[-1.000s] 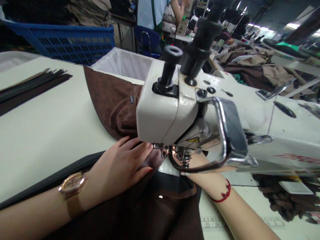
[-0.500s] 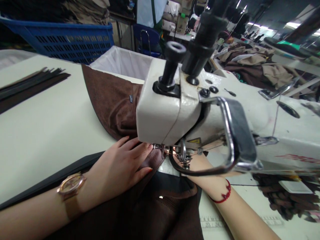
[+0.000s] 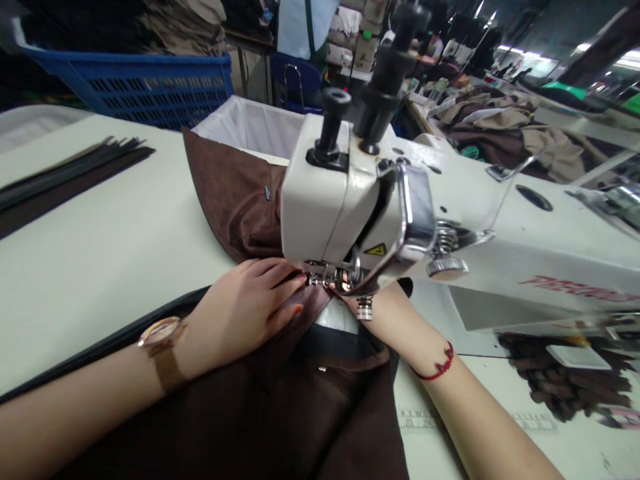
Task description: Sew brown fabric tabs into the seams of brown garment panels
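Note:
A white sewing machine (image 3: 315, 200) stands over brown fabric (image 3: 230, 193), which looks like a garment piece with a small label. My left hand (image 3: 253, 300) lies on the fabric just left of the presser foot (image 3: 320, 275), fingers stretched out and fingertips close to it. My right hand (image 3: 381, 308) reaches in behind the needle area from the right. Its fingers are mostly hidden by the machine head, so I cannot tell what they hold. More dark brown fabric (image 3: 240, 427) hangs towards me over the table's front, with a black strip along its left side.
Dark fabric strips (image 3: 75, 173) lie on the table at left. Behind stand a blue basket (image 3: 150, 83) of cloth and a white-lined bin (image 3: 250, 127). Rolled brown pieces (image 3: 565, 380) lie at right, near a ruler tape (image 3: 420, 421). A person in an apron (image 3: 305, 30) is beyond.
My viewpoint has shifted, so the machine head appears from another angle and more of its arm shows. Both hands stay by the presser foot, with little visible movement against the fabric.

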`<state>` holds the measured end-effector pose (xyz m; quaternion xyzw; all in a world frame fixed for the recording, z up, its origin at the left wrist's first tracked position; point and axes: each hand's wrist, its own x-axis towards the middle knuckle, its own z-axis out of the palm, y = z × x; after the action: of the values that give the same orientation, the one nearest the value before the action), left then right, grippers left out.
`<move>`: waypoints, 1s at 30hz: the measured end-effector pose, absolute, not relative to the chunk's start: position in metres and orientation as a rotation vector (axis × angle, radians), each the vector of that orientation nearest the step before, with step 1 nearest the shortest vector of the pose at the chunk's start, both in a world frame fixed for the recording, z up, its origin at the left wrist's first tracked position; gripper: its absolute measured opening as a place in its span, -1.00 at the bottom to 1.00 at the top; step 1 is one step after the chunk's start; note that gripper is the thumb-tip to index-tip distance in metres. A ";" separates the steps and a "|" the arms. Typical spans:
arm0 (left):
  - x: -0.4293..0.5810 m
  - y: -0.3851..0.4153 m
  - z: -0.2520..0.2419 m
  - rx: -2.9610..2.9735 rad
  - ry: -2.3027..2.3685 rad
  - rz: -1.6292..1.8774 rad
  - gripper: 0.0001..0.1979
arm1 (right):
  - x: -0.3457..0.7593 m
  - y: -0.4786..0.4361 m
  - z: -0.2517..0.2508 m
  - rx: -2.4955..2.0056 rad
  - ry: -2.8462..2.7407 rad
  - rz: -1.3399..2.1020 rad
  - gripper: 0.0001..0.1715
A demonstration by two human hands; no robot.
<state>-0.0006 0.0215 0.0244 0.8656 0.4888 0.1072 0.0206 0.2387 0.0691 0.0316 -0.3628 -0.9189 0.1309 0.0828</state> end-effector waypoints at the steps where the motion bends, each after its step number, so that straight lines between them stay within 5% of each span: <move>1: -0.008 0.024 0.027 2.695 1.549 0.281 -0.67 | 0.240 0.067 0.038 -1.035 -2.749 0.368 -0.66; 8: -0.046 -0.010 0.055 2.775 1.662 -0.134 -0.72 | 0.244 0.022 0.094 -0.933 -3.018 0.367 -0.61; 16: 0.000 -0.099 0.071 2.566 1.256 0.168 -0.40 | 0.274 0.021 0.077 -0.990 -2.980 0.297 -0.52; 21: -0.008 -0.097 0.086 2.701 0.971 0.166 -0.51 | 0.262 0.012 0.057 -1.047 -2.849 0.255 -0.68; 25: 0.008 -0.103 0.074 3.026 0.858 0.201 -0.91 | 0.247 0.005 0.064 -1.273 -2.760 0.070 -0.58; 30: 0.023 -0.122 0.041 3.037 0.928 0.259 -0.82 | 0.242 0.019 0.099 -1.474 -2.855 -0.094 -0.79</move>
<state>0.0234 -0.1222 0.0406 0.9529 0.2912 0.0814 -0.0221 0.2420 0.0194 0.0986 -0.4581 -0.8877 -0.0293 -0.0365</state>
